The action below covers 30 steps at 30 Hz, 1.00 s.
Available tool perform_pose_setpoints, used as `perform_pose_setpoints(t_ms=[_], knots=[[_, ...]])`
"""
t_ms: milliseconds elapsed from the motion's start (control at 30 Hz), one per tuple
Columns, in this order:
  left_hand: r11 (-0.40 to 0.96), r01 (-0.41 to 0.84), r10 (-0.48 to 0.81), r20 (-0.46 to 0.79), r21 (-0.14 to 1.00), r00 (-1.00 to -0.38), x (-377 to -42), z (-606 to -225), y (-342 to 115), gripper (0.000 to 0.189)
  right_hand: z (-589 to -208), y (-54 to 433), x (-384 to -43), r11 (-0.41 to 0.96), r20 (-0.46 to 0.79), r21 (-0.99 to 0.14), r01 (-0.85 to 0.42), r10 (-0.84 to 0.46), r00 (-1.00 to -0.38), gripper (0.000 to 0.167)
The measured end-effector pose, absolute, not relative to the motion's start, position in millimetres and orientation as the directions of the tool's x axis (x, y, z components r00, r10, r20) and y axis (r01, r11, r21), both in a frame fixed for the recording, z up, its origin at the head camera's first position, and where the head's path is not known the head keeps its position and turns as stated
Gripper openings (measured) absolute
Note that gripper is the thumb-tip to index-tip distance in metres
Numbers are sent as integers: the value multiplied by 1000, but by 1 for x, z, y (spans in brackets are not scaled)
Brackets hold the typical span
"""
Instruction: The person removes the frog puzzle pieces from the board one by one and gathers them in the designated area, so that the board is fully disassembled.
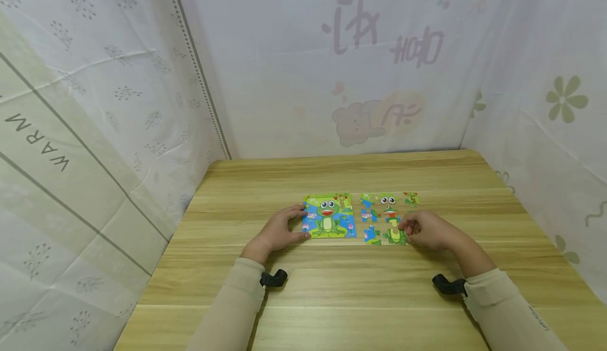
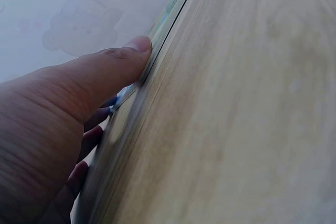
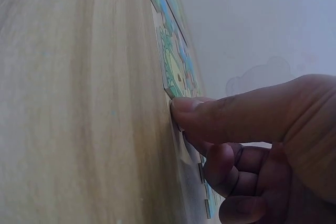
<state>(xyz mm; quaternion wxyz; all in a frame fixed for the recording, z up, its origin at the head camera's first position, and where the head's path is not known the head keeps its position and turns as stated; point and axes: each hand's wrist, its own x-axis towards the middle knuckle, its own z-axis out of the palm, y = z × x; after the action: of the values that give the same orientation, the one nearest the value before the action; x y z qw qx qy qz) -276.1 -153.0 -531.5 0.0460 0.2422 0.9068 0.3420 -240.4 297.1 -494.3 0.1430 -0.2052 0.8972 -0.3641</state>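
A square frog picture (image 1: 328, 216) lies flat on the table. My left hand (image 1: 283, 228) is at its left side, the thumb touching the front corner and the fingertips at the left edge; the left wrist view shows that thumb (image 2: 123, 59) against the thin edge. To its right lie loose jigsaw pieces in rough rows, among them an eye piece (image 1: 388, 200) and a frog-belly piece (image 1: 394, 236). My right hand (image 1: 429, 230) pinches a jigsaw piece at the front right of this group, mostly hidden by the thumb (image 3: 210, 116) and fingers.
The pieces lie on a wood-grain table (image 1: 332, 293). A printed curtain (image 1: 284, 66) hangs behind the table's far edge, with more curtain on both sides. Each wrist wears a black camera mount (image 1: 274, 278).
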Motion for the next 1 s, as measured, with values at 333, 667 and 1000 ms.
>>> perform_pose_setpoints(t_ms=[333,667,1000], knots=[[655,408,471,79,636,-879,-277,-530,-152,70,-492,297,-239,656,-117,-713,-248,-460,-880,25],[661,403,462,80,633,-883,-277,-531,-152,69,-490,281,-246,712,-93,-641,-288,-444,-891,21],[641,418,474,97,644,-875,-277,-531,-153,70,-491,244,-262,719,-32,-583,-378,-485,-874,27]])
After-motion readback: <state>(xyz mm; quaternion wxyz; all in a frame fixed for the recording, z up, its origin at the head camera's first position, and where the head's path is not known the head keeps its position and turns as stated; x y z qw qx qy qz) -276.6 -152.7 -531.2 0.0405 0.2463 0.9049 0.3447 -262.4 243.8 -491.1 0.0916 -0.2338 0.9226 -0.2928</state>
